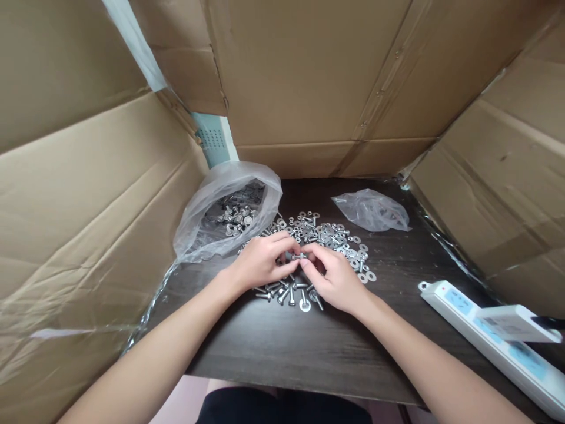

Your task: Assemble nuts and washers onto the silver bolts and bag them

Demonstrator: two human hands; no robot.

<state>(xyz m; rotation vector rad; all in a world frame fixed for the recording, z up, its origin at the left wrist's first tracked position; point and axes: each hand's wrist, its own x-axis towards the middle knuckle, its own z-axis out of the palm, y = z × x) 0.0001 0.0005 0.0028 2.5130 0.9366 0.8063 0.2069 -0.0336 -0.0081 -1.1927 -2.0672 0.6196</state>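
Between my two hands, a small metal bolt is held roughly level above a spread of hardware. My left hand pinches its left end with thumb and fingers. At the other end, the fingertips of my right hand are closed on the bolt, perhaps on a nut too small to make out. Loose bolts lie just below my hands on the dark table. Flat washers, nuts and more bolts are heaped behind and to the right of my fingers.
An open clear plastic bag with assembled bolts stands at the left back. A crumpled plastic bag lies at the right back. A white power strip with a plugged-in adapter sits right. Cardboard walls surround the table.
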